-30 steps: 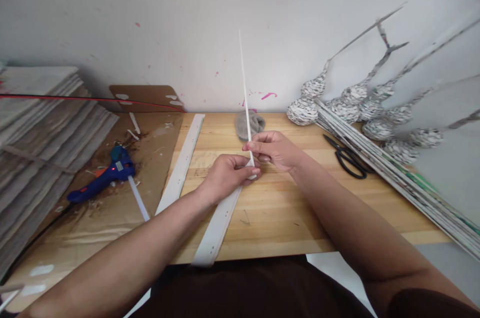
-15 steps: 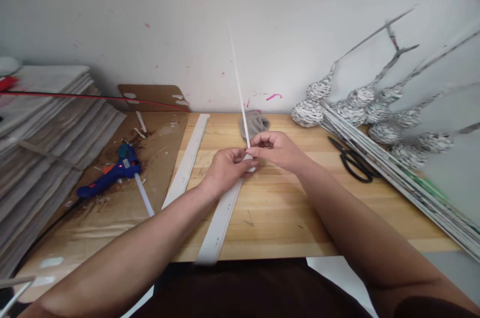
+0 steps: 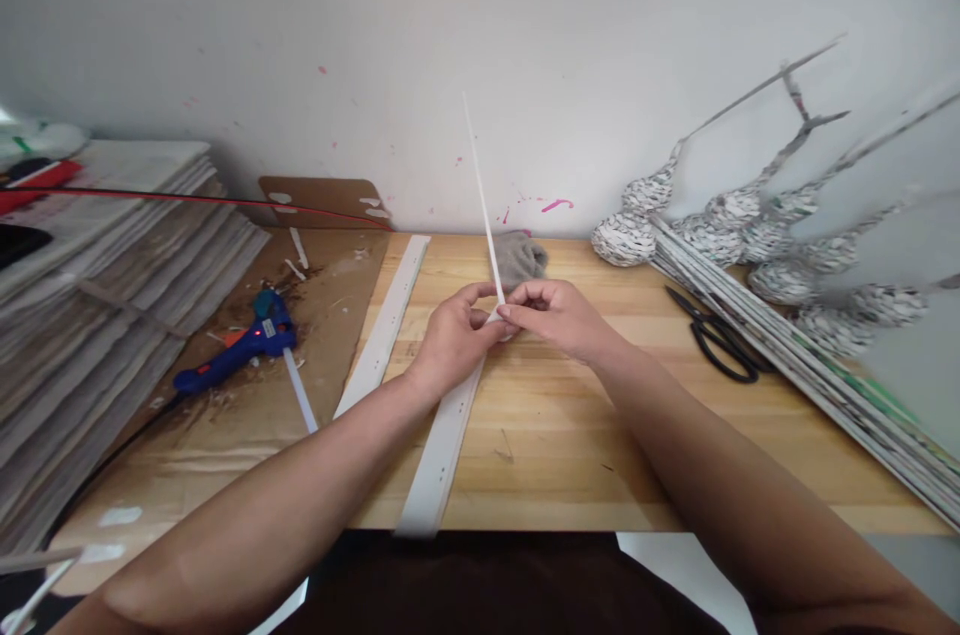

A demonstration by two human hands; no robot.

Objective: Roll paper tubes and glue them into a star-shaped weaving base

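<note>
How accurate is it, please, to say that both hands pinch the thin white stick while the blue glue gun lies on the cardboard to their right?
One detail is off: the head view shows the blue glue gun on the cardboard to the left of the hands, not the right. The left hand and right hand do both pinch the thin white stick.

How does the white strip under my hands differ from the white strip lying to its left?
The middle strip has its far end pinched by the left hand and right hand, where a thin white stick rises; no hand holds the left strip. The middle strip lies on bare wood; the left strip borders the brown cardboard. Both are long, flat, white.
</note>
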